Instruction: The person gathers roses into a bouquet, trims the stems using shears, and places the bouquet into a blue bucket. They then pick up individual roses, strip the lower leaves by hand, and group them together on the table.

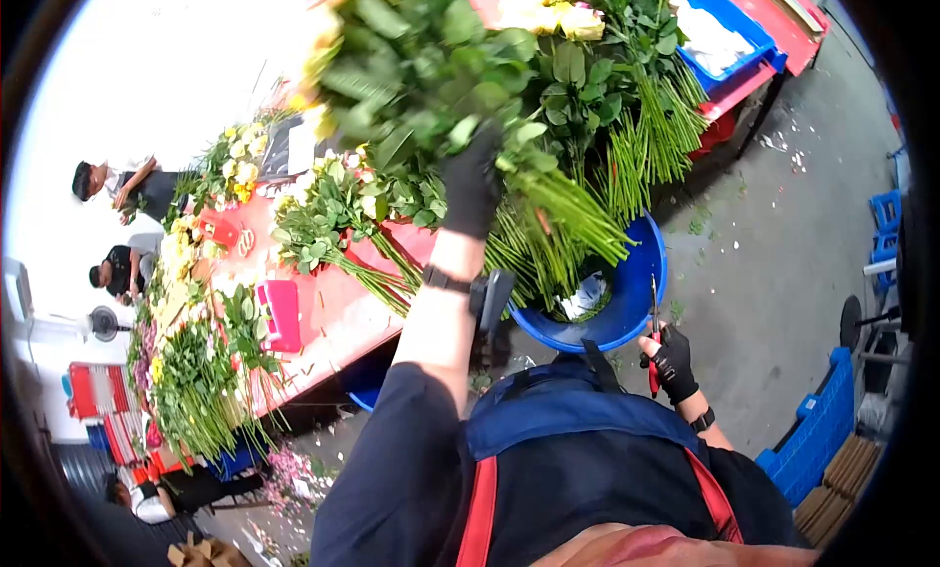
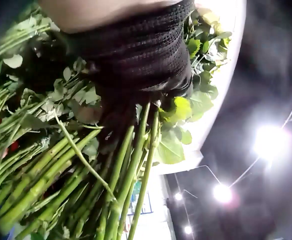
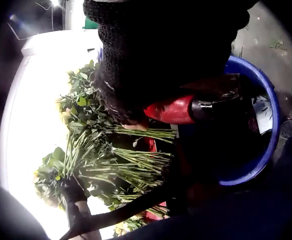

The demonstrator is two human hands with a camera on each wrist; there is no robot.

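My left hand (image 1: pixel 472 180), in a black knit glove, grips a large bunch of roses (image 1: pixel 411 72) by its upper stems, above the table. Leaves and yellowish blooms point up and left; the cut green stems (image 1: pixel 573 214) fan out below the hand toward the blue tub. In the left wrist view, thick bare stems (image 2: pixel 128 175) come out under the glove, while the fingers are mostly hidden. Beside the tub, my right hand (image 1: pixel 676 363), in a black glove with bare fingertips, holds red-handled pruning shears (image 1: pixel 653 376), blades upward. Their red handle (image 3: pixel 173 111) shows in the right wrist view.
The round blue tub (image 1: pixel 663 263) has white scraps inside. More rose bunches (image 1: pixel 646 126) lie along the red table (image 1: pixel 338 307), with a blue crate (image 1: pixel 749 63) at its far end. Several people are on the left. Clippings litter the grey floor (image 1: pixel 764 234).
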